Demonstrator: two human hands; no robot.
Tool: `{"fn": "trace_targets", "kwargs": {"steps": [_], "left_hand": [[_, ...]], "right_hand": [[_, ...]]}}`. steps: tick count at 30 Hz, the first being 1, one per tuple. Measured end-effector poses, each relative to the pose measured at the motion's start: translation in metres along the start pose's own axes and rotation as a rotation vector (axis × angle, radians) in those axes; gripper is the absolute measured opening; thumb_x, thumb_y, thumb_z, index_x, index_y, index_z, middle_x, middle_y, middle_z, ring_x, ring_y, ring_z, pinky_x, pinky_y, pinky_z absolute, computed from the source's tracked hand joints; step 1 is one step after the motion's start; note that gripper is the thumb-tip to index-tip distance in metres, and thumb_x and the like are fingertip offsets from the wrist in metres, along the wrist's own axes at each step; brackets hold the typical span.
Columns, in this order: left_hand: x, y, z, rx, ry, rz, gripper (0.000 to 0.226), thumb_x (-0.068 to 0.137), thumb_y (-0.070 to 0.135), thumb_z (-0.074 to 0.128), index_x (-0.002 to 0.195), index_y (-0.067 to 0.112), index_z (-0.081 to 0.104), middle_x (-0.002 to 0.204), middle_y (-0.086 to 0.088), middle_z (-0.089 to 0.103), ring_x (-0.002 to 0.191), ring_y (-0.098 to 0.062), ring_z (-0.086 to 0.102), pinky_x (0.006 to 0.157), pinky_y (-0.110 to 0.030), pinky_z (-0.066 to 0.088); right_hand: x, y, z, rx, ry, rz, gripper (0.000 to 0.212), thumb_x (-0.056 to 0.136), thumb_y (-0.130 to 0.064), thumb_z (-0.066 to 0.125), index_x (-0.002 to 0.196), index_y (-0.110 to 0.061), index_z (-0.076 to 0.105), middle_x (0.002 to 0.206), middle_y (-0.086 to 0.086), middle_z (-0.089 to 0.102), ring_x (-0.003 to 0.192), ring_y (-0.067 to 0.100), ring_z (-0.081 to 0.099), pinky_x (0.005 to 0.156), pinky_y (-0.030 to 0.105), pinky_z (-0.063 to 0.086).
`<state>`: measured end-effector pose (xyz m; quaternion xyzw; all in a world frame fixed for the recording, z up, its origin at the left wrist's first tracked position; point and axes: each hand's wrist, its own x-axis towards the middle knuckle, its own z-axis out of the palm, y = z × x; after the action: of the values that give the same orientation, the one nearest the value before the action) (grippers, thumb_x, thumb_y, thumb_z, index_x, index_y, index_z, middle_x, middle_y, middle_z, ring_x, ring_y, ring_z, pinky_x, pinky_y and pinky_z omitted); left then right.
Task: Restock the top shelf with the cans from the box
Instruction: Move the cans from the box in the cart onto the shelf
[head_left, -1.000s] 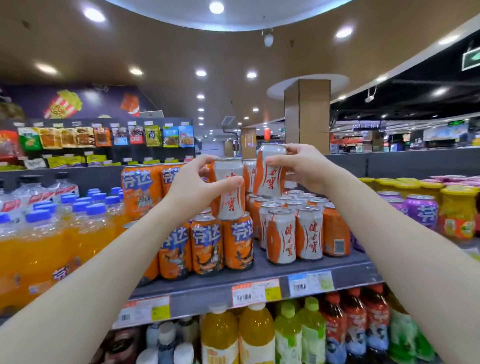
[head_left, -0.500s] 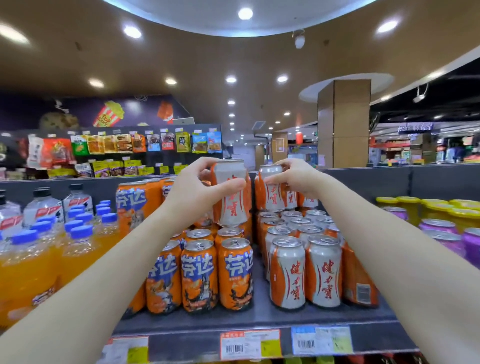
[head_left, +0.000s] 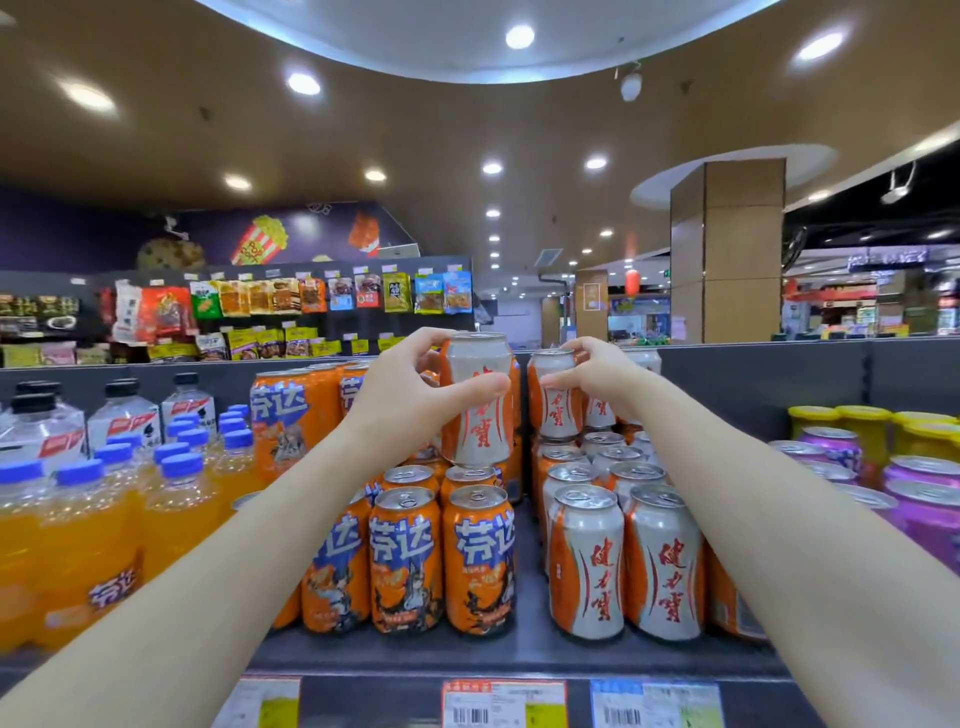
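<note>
Dark grey metal top shelf (head_left: 524, 649): front rows of silver-and-orange drink cans with red script (head_left: 587, 566) stand upright, stocked. Further back, the left hand (head_left: 400, 410) has its fingers wrapped round one matching can (head_left: 478, 410), held above shelf level. The right hand (head_left: 605, 374) grips a second can (head_left: 556, 400) at second-tier height, seating unconfirmed. Judgement: partly done, with two cans unplaced. The box is not in view, so the remainder is unknown.
</note>
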<state>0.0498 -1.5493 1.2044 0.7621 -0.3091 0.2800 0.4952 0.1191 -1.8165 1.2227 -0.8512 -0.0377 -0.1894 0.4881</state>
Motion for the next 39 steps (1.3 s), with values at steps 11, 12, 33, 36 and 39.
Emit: {"fn": "trace_targets", "kwargs": {"steps": [11, 12, 33, 36, 39], "left_hand": [[0.004, -0.007, 0.007, 0.016, 0.038, 0.015, 0.059, 0.075, 0.058, 0.083, 0.125, 0.036, 0.062, 0.109, 0.014, 0.073, 0.096, -0.004, 0.071, 0.073, -0.028, 0.063], [0.004, -0.007, 0.009, 0.019, 0.047, 0.024, 0.058, 0.076, 0.057, 0.083, 0.126, 0.034, 0.062, 0.109, 0.015, 0.072, 0.098, -0.005, 0.071, 0.075, -0.029, 0.064], [0.008, 0.000, 0.030, 0.034, 0.057, 0.063, 0.053, 0.077, 0.057, 0.081, 0.122, 0.038, 0.060, 0.109, 0.020, 0.069, 0.100, -0.001, 0.067, 0.073, -0.020, 0.057], [0.010, 0.002, 0.030, 0.054, 0.062, 0.074, 0.054, 0.079, 0.056, 0.081, 0.124, 0.033, 0.062, 0.108, 0.017, 0.070, 0.097, -0.002, 0.067, 0.070, -0.016, 0.055], [0.012, 0.004, 0.032, 0.064, 0.061, 0.084, 0.055, 0.079, 0.056, 0.081, 0.124, 0.031, 0.063, 0.107, 0.018, 0.070, 0.096, -0.001, 0.067, 0.067, -0.013, 0.054]], "right_hand": [[0.003, 0.000, 0.007, -0.198, 0.015, -0.036, 0.083, 0.082, -0.032, 0.084, 0.153, -0.019, 0.041, 0.148, 0.009, 0.051, 0.129, 0.028, 0.055, 0.103, 0.044, 0.051], [0.002, 0.000, 0.007, -0.213, 0.009, -0.035, 0.083, 0.083, -0.032, 0.083, 0.153, -0.019, 0.040, 0.148, 0.009, 0.050, 0.129, 0.028, 0.055, 0.103, 0.044, 0.051], [-0.005, 0.002, 0.004, -0.236, 0.016, 0.022, 0.053, 0.090, -0.038, 0.075, 0.131, -0.014, 0.051, 0.122, 0.007, 0.066, 0.105, 0.022, 0.067, 0.089, 0.039, 0.060], [-0.007, 0.001, 0.003, -0.248, 0.005, 0.047, 0.054, 0.088, -0.045, 0.076, 0.124, -0.013, 0.052, 0.121, 0.009, 0.067, 0.107, 0.024, 0.067, 0.090, 0.041, 0.060], [-0.009, -0.002, 0.001, -0.275, 0.046, 0.038, 0.073, 0.085, -0.051, 0.077, 0.134, -0.006, 0.047, 0.099, 0.001, 0.060, 0.091, 0.016, 0.062, 0.072, 0.028, 0.056]]}}
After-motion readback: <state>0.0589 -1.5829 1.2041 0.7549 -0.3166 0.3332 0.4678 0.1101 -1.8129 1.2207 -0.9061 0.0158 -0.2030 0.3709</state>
